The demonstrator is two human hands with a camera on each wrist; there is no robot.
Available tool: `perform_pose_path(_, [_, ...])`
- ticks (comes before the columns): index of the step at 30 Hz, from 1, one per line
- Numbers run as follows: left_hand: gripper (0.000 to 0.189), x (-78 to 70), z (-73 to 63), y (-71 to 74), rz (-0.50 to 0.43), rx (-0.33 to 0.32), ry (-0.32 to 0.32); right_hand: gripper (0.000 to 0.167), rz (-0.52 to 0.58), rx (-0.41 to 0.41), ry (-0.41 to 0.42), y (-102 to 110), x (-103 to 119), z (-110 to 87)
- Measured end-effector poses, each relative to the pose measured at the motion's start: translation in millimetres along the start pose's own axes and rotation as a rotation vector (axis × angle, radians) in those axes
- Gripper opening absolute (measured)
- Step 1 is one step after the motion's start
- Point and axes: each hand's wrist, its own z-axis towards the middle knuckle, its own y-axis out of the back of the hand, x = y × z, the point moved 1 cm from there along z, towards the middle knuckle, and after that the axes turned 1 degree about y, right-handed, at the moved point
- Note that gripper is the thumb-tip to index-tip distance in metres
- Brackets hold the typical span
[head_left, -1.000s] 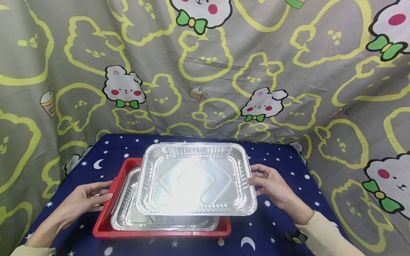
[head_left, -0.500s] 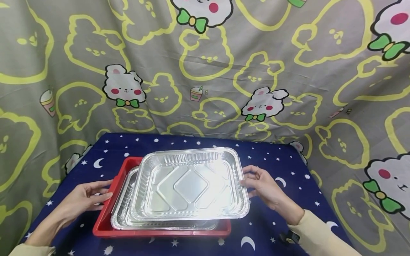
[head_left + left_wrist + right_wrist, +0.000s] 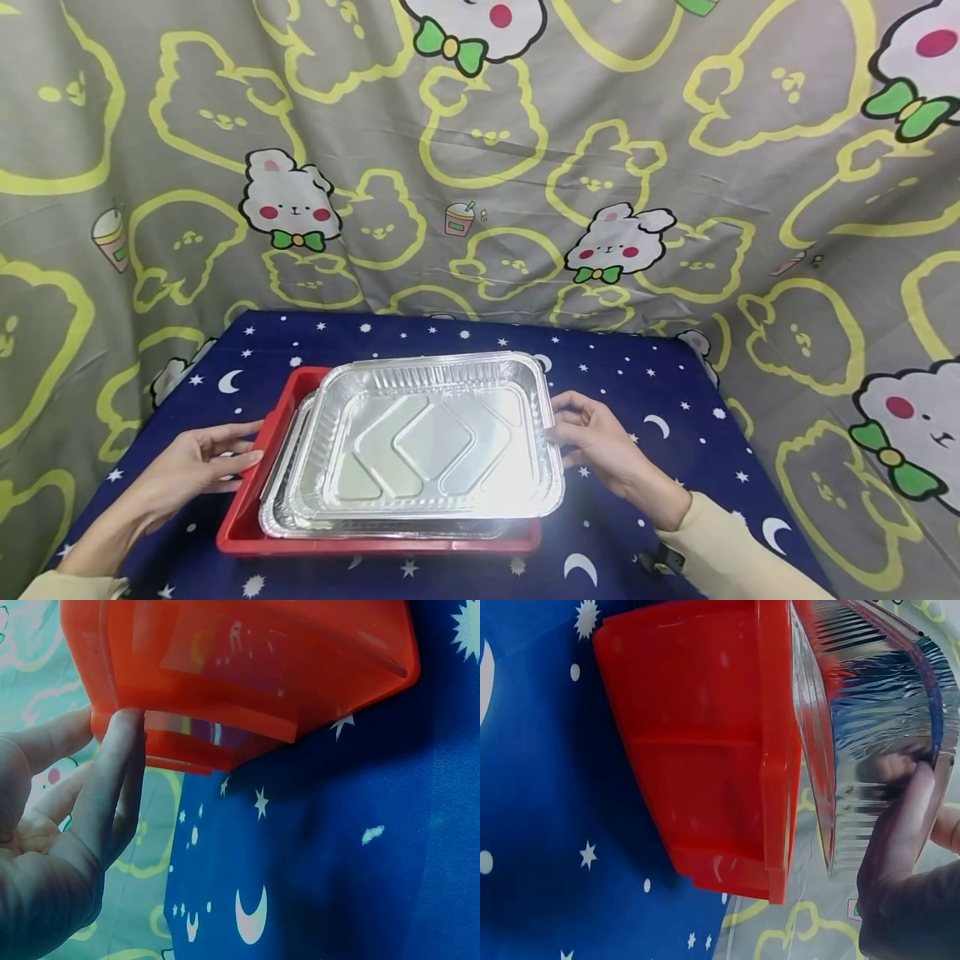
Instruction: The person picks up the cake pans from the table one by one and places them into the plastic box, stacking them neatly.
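Observation:
A shallow aluminum foil pan [image 3: 435,442] hangs slightly tilted over a red plastic bin [image 3: 247,521]. My right hand [image 3: 592,437] pinches the pan's right rim; in the right wrist view the thumb [image 3: 911,817] lies against its ribbed outer wall. Another foil pan [image 3: 281,512] sits inside the bin, mostly hidden under the held one. Whether the two pans touch at the left cannot be told. My left hand [image 3: 198,467] holds the left rim of the bin, and the left wrist view has a fingertip [image 3: 127,720] just beneath that rim.
A dark blue cloth [image 3: 652,492] with white moons and stars covers the table. Behind it and at both sides hangs a grey curtain [image 3: 495,108] printed with cartoon animals.
My right hand has brought the upper foil pan left and lower, more squarely over the bin. The left hand and the red bin have stayed in place.

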Motion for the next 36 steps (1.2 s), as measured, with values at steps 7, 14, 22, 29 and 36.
perform_pose_path(7, [0.072,0.5,-0.4,0.1,0.002,0.001,-0.003,0.039,0.005,0.010,-0.015,-7,-4,3.1])
perform_pose_path(14, [0.072,0.4,-1.6,0.2,0.012,-0.001,0.012,0.041,0.020,0.015,-0.030,-13,-10,7.8])
perform_pose_path(22, [0.073,0.9,-1.1,0.0,0.015,-0.001,0.017,0.043,0.014,0.009,-0.053,-20,-16,13.7])
perform_pose_path(29, [0.073,1.0,-0.6,0.2,0.015,-0.005,0.021,0.042,0.016,0.013,-0.078,-24,-22,15.5])
perform_pose_path(36, [0.073,0.7,-0.5,0.6,0.016,-0.004,0.013,0.043,0.015,0.021,-0.078,-27,-25,17.9])
